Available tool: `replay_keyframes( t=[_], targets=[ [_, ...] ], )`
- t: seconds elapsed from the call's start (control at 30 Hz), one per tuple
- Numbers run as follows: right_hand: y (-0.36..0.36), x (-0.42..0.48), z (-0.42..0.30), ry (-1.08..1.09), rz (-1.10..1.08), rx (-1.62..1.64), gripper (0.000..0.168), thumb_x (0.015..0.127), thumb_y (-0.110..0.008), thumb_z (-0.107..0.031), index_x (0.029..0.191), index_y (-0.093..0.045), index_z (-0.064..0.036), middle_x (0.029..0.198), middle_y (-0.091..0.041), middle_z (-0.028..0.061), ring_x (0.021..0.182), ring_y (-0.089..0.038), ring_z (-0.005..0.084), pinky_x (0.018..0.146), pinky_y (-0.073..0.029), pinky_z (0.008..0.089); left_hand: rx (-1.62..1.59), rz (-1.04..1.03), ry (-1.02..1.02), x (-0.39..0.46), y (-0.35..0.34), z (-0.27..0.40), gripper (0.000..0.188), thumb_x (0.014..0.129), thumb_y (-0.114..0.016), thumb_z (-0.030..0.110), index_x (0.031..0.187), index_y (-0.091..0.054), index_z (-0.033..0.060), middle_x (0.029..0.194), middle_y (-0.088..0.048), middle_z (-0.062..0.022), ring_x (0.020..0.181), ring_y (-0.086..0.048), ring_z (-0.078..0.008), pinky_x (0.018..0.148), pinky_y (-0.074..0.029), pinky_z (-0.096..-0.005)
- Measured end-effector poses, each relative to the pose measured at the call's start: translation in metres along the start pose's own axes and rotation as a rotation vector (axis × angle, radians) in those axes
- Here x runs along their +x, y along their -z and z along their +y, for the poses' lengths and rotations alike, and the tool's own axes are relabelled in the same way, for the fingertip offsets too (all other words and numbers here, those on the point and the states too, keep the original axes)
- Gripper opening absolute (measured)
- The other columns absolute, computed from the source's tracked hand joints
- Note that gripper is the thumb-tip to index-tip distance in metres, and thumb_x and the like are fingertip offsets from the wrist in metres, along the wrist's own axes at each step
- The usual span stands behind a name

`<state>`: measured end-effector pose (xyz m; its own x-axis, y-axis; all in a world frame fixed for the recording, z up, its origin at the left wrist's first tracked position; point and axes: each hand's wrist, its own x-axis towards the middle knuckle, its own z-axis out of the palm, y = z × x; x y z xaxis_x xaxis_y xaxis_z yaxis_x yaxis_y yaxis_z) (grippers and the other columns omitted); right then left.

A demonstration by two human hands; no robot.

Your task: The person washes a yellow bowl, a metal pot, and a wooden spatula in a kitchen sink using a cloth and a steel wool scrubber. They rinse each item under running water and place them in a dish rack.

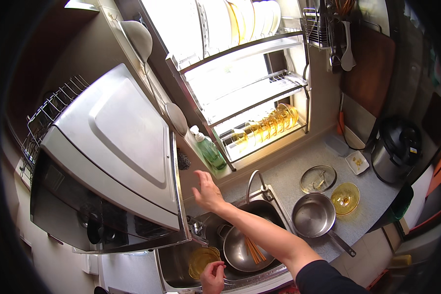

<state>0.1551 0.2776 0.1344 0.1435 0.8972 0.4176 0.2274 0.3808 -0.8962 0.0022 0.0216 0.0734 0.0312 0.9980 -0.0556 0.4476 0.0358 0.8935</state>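
Note:
My right hand (pixel 208 192) reaches over the sink's back edge, empty, its fingers apart. Nearest to it are a dark mesh scrubber (pixel 184 161) at the wall and a green pump bottle (pixel 212 152) on the ledge. Low in the view, my left hand (pixel 213 278) is curled beside an amber glass bowl (pixel 202 259) in the steel sink (pixel 172 272); whether its fingers pinch anything is unclear. A steel wok (pixel 237 248) also sits in the sink, with several wooden chopsticks (pixel 255 251) inside. My right forearm hides part of the wok.
Right of the sink stand a steel saucepan (pixel 313 217), an amber glass lid (pixel 345 198), a clear glass lid (pixel 318 179) and a white dish (pixel 357 162). A slim curved faucet (pixel 255 180) rises behind. A large grey appliance (pixel 128 128) flanks the left; a dish rack (pixel 257 92) fills the window.

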Motion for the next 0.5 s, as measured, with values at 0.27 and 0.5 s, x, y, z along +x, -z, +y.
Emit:
replay_keyframes(
  t=[0.27,0.5],
  targets=[
    [-0.058,0.093,0.007,-0.367,0.143,-0.313,0.067,0.072,-0.079,-0.041,0.122,-0.050,-0.009,0.119,-0.054,0.0116,0.116,-0.051,0.0326,0.096,-0.045,0.0461,0.078,0.085,0.026,-0.045,0.034,0.017,0.014,0.094,-0.057,0.005,0.102,-0.068,0.0029,0.075,-0.064,-0.0011,0.063,-0.056,-0.0073,0.058,-0.045,-0.0230],
    [-0.066,0.117,0.033,-0.202,0.178,0.111,0.047,0.068,-0.077,-0.042,0.087,-0.060,-0.003,0.093,-0.058,0.0142,0.092,-0.055,0.0318,0.080,-0.046,0.0414,-0.005,0.033,0.050,-0.047,0.033,0.002,0.014,0.094,-0.057,0.005,0.103,-0.068,0.0036,0.075,-0.063,-0.0005,0.064,-0.056,-0.0069,0.058,-0.045,-0.0232]
  ],
)
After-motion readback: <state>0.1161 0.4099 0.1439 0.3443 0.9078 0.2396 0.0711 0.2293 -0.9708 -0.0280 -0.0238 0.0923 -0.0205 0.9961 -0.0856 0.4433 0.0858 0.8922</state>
